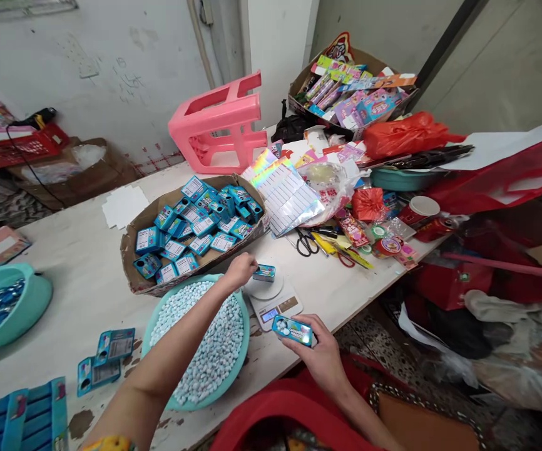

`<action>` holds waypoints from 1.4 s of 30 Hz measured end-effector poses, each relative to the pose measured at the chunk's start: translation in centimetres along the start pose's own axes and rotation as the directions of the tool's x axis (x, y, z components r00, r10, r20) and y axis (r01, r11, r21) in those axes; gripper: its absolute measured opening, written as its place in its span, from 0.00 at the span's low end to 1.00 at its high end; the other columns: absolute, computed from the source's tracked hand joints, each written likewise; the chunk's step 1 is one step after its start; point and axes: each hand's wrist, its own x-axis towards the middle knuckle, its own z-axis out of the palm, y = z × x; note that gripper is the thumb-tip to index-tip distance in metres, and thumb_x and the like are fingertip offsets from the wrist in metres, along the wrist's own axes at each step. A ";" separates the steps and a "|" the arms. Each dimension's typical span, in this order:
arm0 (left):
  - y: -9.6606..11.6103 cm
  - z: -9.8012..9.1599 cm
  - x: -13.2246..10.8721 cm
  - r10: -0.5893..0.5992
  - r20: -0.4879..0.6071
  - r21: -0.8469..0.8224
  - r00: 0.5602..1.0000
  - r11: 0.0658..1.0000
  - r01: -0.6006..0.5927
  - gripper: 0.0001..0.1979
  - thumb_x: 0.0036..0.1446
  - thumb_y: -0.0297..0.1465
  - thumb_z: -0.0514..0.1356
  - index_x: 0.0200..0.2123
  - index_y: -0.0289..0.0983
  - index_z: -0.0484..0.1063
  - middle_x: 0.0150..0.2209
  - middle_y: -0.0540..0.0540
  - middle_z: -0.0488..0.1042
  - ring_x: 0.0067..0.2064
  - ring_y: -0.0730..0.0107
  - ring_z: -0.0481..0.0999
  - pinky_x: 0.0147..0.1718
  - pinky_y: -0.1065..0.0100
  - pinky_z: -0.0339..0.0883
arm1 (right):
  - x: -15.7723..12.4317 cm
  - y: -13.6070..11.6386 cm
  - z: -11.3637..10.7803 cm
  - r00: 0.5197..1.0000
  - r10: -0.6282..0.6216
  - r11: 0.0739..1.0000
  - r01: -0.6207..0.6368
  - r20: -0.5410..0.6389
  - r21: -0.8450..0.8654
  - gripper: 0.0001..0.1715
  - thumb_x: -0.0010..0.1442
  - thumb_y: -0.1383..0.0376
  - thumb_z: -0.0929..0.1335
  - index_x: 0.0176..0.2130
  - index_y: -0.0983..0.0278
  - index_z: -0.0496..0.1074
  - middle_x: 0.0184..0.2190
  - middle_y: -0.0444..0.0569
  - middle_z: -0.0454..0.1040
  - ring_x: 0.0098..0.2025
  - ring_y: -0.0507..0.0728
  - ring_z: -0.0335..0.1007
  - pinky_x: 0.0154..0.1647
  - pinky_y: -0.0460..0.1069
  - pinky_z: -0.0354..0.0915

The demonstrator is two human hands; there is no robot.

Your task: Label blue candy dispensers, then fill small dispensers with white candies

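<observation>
On a worn white table (pixel 76 250), a small blue tin (pixel 265 273) sits on the round platform of a digital kitchen scale (pixel 287 305), whose display is lit. The left hand (pixel 241 269) reaches over to its edge, fingertips drawn together; whether they grip the tin or something small cannot be told. Nearer the body, just off the table's front edge, the right hand (pixel 322 352) is clamped on a printed blue tin (pixel 292 330), thumb and fingers around its sides, its decorated face turned up. Under the left forearm, beside the scale, stands a turquoise basin (pixel 246 344) full of pale blue and white candies (pixel 217 351). Just behind it, a cardboard tray (pixel 129 266) holds a jumbled heap of blue cartons (pixel 200 225), each with a round window where that side shows. Two more cartons (pixel 114 346) lie overlapping left of the basin. Beyond the tray, a pink plastic stool (pixel 224 119) rests on its side; black-handled scissors (pixel 306 244) lie to the right, near a holographic sheet (pixel 285 194).
</observation>
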 end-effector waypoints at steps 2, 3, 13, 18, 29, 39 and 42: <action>0.3 0.7 0.8 0.026 0.013 0.086 1.000 0.996 -0.027 0.07 0.46 0.22 0.55 0.26 0.35 0.73 0.34 0.43 0.70 0.38 0.65 0.70 0.36 0.68 0.61 | 0.1 0.4 -1.0 0.999 0.017 1.000 -0.017 -0.036 -0.009 0.18 0.47 0.60 0.73 0.39 0.61 0.72 0.37 0.49 0.72 0.40 0.59 0.71 0.40 0.52 0.69; 0.3 1.0 1.0 0.032 0.021 0.117 0.999 0.993 -0.034 0.08 0.46 0.21 0.55 0.27 0.35 0.73 0.35 0.43 0.69 0.38 0.65 0.70 0.36 0.68 0.60 | 0.2 0.6 -1.4 0.998 0.025 1.000 -0.026 -0.049 -0.018 0.18 0.47 0.60 0.73 0.39 0.61 0.72 0.37 0.49 0.72 0.39 0.59 0.71 0.40 0.53 0.69; 0.1 1.8 1.2 0.109 0.054 0.395 0.993 0.910 -0.122 0.16 0.49 0.22 0.53 0.39 0.40 0.72 0.41 0.44 0.69 0.38 0.65 0.70 0.33 0.68 0.59 | 1.1 2.2 -3.5 0.992 0.083 0.996 -0.086 -0.091 -0.036 0.19 0.47 0.59 0.73 0.40 0.62 0.72 0.38 0.49 0.72 0.40 0.59 0.70 0.41 0.52 0.67; 0.3 1.3 0.8 0.071 -0.076 0.261 0.995 0.964 -0.049 0.12 0.48 0.24 0.54 0.36 0.40 0.73 0.37 0.46 0.73 0.38 0.65 0.71 0.35 0.68 0.60 | 1.0 2.3 -3.7 0.991 0.088 0.994 -0.094 -0.104 -0.050 0.20 0.46 0.57 0.73 0.39 0.62 0.72 0.38 0.49 0.72 0.39 0.59 0.70 0.40 0.53 0.67; -8.5 0.2 -12.7 -0.351 -0.258 0.289 0.900 0.861 0.419 0.19 0.57 0.44 0.50 0.42 0.37 0.69 0.43 0.39 0.71 0.44 0.55 0.70 0.38 0.64 0.61 | -0.3 2.7 -4.6 0.979 0.114 0.979 -0.140 -0.168 -0.148 0.23 0.46 0.55 0.72 0.40 0.64 0.72 0.39 0.51 0.72 0.40 0.59 0.69 0.43 0.54 0.65; -10.4 2.0 -14.5 -0.357 -0.210 0.298 0.910 0.863 0.407 0.12 0.60 0.38 0.48 0.40 0.38 0.65 0.40 0.41 0.73 0.39 0.60 0.72 0.33 0.67 0.58 | -0.9 2.1 -2.9 0.986 0.113 0.977 -0.132 -0.119 -0.168 0.24 0.47 0.55 0.72 0.42 0.64 0.71 0.40 0.50 0.72 0.41 0.59 0.69 0.45 0.54 0.64; -10.8 1.2 -15.1 -0.336 -0.226 0.276 0.914 0.878 0.391 0.11 0.59 0.36 0.48 0.38 0.39 0.67 0.40 0.42 0.74 0.39 0.61 0.72 0.34 0.67 0.58 | -1.2 2.2 -2.7 0.988 0.106 0.980 -0.124 -0.115 -0.157 0.24 0.46 0.55 0.72 0.42 0.64 0.71 0.40 0.50 0.72 0.41 0.59 0.69 0.44 0.54 0.64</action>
